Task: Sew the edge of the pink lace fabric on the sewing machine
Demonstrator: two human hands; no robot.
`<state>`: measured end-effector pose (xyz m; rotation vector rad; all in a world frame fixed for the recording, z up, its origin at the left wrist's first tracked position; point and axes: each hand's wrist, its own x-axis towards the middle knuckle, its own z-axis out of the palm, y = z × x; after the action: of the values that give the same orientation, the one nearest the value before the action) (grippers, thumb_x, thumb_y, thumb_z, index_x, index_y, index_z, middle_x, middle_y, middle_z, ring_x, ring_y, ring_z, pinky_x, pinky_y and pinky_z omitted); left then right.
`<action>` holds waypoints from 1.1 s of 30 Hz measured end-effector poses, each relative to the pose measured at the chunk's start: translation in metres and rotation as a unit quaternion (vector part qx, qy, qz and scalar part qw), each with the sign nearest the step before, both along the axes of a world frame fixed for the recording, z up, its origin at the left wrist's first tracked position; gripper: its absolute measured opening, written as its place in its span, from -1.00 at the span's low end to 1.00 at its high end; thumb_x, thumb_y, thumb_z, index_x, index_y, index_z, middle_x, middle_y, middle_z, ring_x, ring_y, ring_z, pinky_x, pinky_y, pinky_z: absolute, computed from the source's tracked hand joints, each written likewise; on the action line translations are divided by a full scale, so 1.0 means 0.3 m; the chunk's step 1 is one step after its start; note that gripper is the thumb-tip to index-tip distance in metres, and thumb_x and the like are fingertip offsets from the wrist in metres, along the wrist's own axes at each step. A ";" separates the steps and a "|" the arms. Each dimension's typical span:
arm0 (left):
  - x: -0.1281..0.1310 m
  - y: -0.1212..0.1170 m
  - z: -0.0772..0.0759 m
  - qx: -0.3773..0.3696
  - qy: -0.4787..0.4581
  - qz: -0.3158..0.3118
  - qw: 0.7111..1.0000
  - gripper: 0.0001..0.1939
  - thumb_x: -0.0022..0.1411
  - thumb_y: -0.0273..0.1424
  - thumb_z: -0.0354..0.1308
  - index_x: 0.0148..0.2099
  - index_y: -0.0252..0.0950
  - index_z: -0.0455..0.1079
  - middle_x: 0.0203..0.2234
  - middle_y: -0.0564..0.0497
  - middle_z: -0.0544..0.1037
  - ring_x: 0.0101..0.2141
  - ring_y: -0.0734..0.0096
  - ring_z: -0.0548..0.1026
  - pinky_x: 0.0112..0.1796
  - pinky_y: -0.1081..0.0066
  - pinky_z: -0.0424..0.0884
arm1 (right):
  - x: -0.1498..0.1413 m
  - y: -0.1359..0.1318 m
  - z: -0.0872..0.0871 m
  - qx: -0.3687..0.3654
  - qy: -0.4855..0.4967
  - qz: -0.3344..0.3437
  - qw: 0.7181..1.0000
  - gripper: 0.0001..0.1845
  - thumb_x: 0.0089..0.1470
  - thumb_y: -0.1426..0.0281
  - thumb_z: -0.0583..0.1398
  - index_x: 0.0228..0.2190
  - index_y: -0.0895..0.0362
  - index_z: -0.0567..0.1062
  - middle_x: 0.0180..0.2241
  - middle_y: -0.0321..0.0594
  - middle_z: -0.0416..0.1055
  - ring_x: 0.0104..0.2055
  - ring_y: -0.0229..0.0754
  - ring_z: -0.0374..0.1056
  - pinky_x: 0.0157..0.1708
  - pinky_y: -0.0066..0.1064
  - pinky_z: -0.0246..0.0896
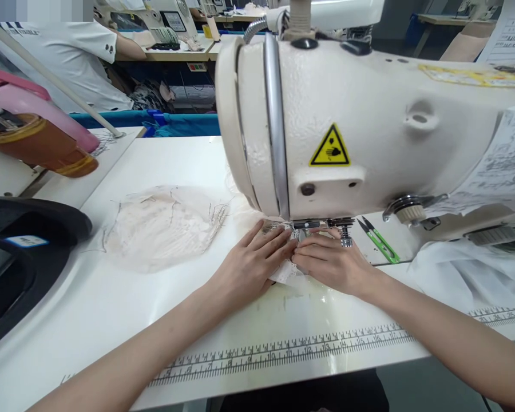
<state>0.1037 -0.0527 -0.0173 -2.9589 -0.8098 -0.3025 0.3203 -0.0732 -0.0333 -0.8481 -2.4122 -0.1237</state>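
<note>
A white sewing machine [369,114] stands over the work, its presser foot partly hidden behind my fingers. Beneath the needle area lies a piece of thin white lace fabric [288,273], mostly covered by my hands. My left hand [251,260] rests flat on the fabric left of the presser foot, fingers stretched forward. On the other side, my right hand [337,260] has its fingers bent and pressed together at the fabric's edge. The two hands nearly touch at the fingertips.
Green thread snips [380,240] lie right of the machine's needle area. Sheer pale fabric pieces [163,229] lie to the left, and white fabric [467,272] to the right. A black object [68,229] stands at left. A ruler strip [274,357] runs along the table's front.
</note>
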 end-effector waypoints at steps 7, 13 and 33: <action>-0.003 0.008 0.004 -0.018 -0.004 0.008 1.000 -0.47 0.19 -0.54 -0.06 0.23 -0.38 0.21 0.17 -0.15 0.31 0.18 0.12 0.26 0.21 -0.07 0.07 | 0.001 0.007 0.002 0.003 0.011 0.005 1.000 -0.70 0.14 0.64 0.08 -0.35 0.06 0.54 -0.37 -0.35 0.54 -0.16 -0.28 0.38 -0.12 -0.36 0.19; 0.004 0.005 0.003 -0.005 0.002 0.020 1.000 -0.47 0.18 -0.54 -0.06 0.22 -0.37 0.23 0.17 -0.15 0.31 0.18 0.09 0.26 0.20 -0.10 0.07 | 0.011 0.007 -0.002 0.040 0.018 -0.010 0.999 -0.79 0.13 0.61 0.12 -0.31 0.13 0.50 -0.34 -0.34 0.54 -0.16 -0.28 0.40 -0.34 -0.43 0.15; 0.033 -0.009 0.004 0.015 -0.001 0.057 0.998 -0.56 0.26 -0.47 -0.04 0.19 -0.33 0.28 0.11 -0.20 0.38 0.16 0.09 0.30 0.19 -0.11 0.09 | 0.041 -0.002 0.038 0.047 -0.069 -0.092 0.992 -0.69 0.10 0.62 0.02 -0.29 0.12 0.50 -0.20 -0.31 0.54 -0.34 -0.27 0.40 -0.27 -0.29 0.07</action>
<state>0.1135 -0.0553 -0.0161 -2.8710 -0.9596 -0.3069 0.3325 -0.0739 -0.0218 -1.0487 -2.4294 -0.3756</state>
